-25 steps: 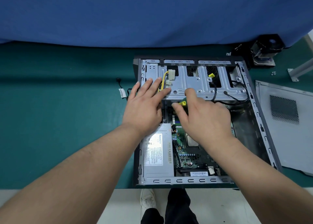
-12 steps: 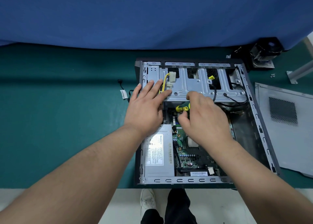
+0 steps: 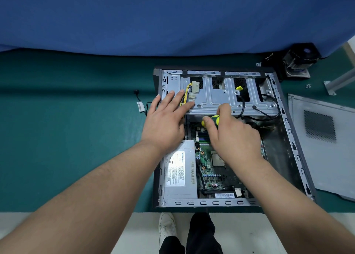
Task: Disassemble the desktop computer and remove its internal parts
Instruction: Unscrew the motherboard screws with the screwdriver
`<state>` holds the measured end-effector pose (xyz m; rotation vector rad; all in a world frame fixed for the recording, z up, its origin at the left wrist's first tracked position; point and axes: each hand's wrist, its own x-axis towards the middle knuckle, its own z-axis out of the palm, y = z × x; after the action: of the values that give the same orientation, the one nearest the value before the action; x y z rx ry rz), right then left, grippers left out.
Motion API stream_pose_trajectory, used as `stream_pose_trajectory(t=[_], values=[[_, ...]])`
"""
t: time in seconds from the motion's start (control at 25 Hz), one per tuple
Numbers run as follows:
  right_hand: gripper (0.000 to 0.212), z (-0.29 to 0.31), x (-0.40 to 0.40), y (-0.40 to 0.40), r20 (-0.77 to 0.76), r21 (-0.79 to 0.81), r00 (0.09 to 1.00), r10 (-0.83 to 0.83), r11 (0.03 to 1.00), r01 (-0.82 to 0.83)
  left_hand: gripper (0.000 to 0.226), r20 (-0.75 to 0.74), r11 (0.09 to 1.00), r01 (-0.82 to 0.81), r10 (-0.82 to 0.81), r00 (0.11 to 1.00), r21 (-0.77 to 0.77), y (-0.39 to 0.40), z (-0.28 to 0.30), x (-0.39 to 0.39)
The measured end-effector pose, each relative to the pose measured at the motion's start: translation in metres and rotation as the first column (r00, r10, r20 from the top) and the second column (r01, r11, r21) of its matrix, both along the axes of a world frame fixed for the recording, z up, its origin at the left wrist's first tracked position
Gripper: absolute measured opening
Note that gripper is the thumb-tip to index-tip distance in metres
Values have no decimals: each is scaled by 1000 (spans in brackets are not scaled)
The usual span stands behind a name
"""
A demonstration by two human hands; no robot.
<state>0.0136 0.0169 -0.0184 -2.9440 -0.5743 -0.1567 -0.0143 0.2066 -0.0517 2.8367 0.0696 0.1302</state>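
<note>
Yellow and green is the handle of the screwdriver (image 3: 211,120) that the right hand (image 3: 233,136) grips, with the fingers curled round it; the tip is hidden under the hand, so I cannot tell what it touches. This hand is over the circuit board (image 3: 210,169), just below the edge of the grey metal drive cage (image 3: 221,98). The left hand (image 3: 166,119) lies flat with straight fingers and holds nothing; its fingertips press on the left part of the drive cage, beside a bundle of yellow and black wires (image 3: 187,94) with white plugs. Below the left wrist sits the silver power supply (image 3: 179,174), in the near left corner of the computer case (image 3: 288,130). The case lies open on its side on the green counter (image 3: 67,128), near the front edge. To the right of the case, the grey side panel (image 3: 324,144) lies flat on the counter. To the left, a small black cable (image 3: 141,104) with a white label lies near the case. Behind all, a blue cloth (image 3: 153,17) hangs.
</note>
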Motion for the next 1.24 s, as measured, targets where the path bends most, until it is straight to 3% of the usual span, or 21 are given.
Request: stream_pose_trajectory(t=[0.12, 0.24, 0.36, 0.44, 0.56, 0.72, 0.84, 0.96, 1.04, 1.16, 1.24], values=[[31, 1, 3, -2, -82, 87, 993, 85, 993, -78, 63, -1, 1000, 1, -1, 1000, 0, 0, 0, 0], [39, 3, 5, -1, -26, 27, 1000, -7, 1000, 8, 62, 8, 1000, -2, 2, 1000, -13, -1, 1, 0], [28, 6, 10, -2, -97, 94, 989, 110, 990, -101, 62, 8, 1000, -4, 4, 1000, -12, -1, 1, 0], [33, 8, 9, -2, -139, 132, 978, 153, 982, -135, 62, 4, 1000, -2, 2, 1000, -5, -1, 1, 0], [37, 8, 11, 0, -89, 66, 995, 50, 997, -45, 63, 8, 1000, -1, 1, 1000, -5, 0, 0, 1], [33, 9, 13, -3, -167, 152, 973, 162, 979, -137, 63, 11, 1000, -2, 2, 1000, -2, 0, -1, 1], [40, 9, 12, -1, -113, 72, 993, 35, 997, -27, 63, 12, 1000, 3, -3, 1000, -1, 1, -1, 1], [28, 7, 13, -5, -157, 139, 977, 143, 983, -121, 64, 4, 1000, 4, -4, 1000, 4, 1, -1, 1], [36, 7, 12, -7, -186, 191, 968, 168, 973, -132, 64, 5, 1000, 5, -5, 1000, 5, 0, -1, 0], [38, 8, 12, -7, -171, 137, 985, 29, 991, -6, 63, 8, 1000, 4, -4, 1000, 7, 0, -1, 0], [32, 7, 14, -7, -159, 137, 985, 63, 990, -41, 63, 2, 1000, 4, -4, 1000, 13, 0, 0, 0]])
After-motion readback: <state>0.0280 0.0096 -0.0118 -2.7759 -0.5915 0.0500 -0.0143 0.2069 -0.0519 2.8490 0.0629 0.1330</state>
